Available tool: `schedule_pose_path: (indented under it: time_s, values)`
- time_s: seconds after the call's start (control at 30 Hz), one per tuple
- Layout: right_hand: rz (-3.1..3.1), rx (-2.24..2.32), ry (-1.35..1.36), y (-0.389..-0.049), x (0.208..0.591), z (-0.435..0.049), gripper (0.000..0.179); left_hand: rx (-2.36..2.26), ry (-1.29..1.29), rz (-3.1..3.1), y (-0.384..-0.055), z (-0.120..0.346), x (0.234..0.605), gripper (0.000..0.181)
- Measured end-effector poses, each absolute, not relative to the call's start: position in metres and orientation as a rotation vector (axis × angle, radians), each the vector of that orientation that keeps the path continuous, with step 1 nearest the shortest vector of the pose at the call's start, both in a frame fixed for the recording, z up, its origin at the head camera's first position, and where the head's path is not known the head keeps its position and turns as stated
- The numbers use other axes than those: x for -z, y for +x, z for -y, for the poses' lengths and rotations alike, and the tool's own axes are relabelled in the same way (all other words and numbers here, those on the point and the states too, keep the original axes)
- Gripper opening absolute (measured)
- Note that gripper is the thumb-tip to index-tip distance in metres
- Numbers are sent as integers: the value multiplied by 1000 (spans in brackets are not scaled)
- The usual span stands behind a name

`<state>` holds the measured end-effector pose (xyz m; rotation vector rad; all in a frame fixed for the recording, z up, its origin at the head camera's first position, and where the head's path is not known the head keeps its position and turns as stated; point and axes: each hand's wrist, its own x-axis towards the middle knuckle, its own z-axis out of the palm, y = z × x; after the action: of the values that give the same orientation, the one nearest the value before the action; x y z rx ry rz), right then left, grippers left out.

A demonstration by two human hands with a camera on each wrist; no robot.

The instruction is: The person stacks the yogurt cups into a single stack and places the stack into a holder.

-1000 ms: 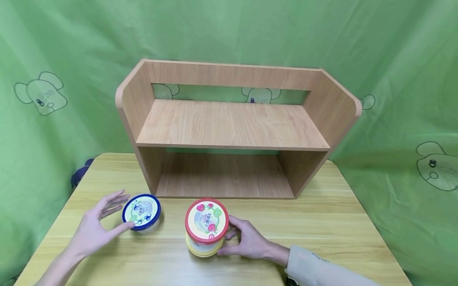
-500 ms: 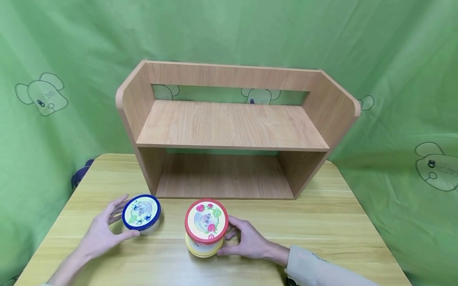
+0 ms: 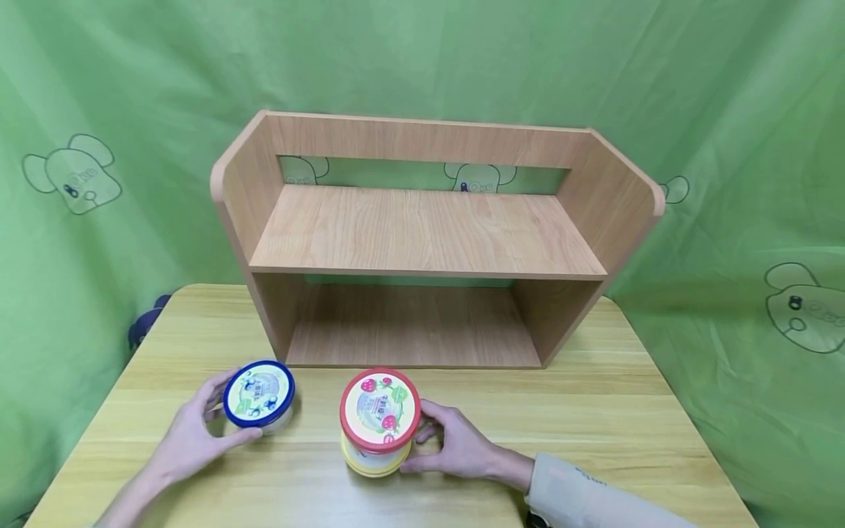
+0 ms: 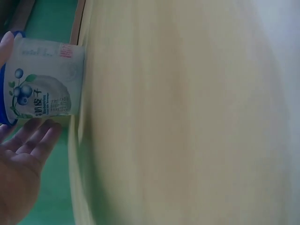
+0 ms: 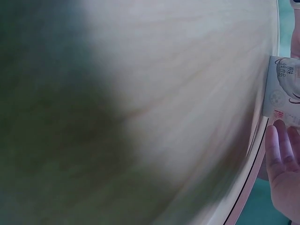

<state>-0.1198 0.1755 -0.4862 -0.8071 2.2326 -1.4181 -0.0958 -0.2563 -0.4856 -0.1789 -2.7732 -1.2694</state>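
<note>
A tub with a dark blue lid and blueberry print (image 3: 259,394) stands on the table at the left. My left hand (image 3: 191,433) has its thumb at the tub's near side and its fingers round the far left side. In the left wrist view, the fingers (image 4: 40,140) are at the tub's wall. A red-lidded tub with strawberry print (image 3: 381,409) is stacked on a yellow-lidded tub (image 3: 372,465) near the middle. My right hand (image 3: 455,444) holds the lower tub from the right, thumb in front. Its fingers (image 5: 281,145) lie along the white tub wall in the right wrist view.
Behind the tubs, a two-tier wooden shelf (image 3: 429,231) stands on the wooden table (image 3: 594,425). Its front bottom edge lies just beyond the tubs. A green curtain (image 3: 422,59) hangs behind and on both sides.
My left hand has moved right and closed in round the blue-lidded tub, its thumb sliding along the near side. The right hand and the stacked tubs have stayed put.
</note>
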Motion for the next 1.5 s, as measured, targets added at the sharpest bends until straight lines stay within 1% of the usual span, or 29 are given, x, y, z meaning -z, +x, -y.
schedule_pose_path:
  time_s: [0.23,0.57,0.8,1.07,1.33,1.5]
  values:
    - [-2229,1427,-840,-121,486,-175,85,1300,-153,2761,-96,255,490,96]
    - [-2218,1439,-841,-119,489,-174,84,1287,-139,2758,-94,255,491,97]
    - [-2220,1432,-839,-119,486,-173,85,1319,-140,2773,-94,245,476,100]
    - [-2221,1431,-837,-120,486,-173,85,1336,-182,2744,-94,230,462,99]
    - [-2238,1434,-872,-121,487,-175,85,1400,-331,2615,-97,219,447,95]
    - [-2242,1427,-863,-121,488,-176,85,1421,-384,2579,-96,215,436,97]
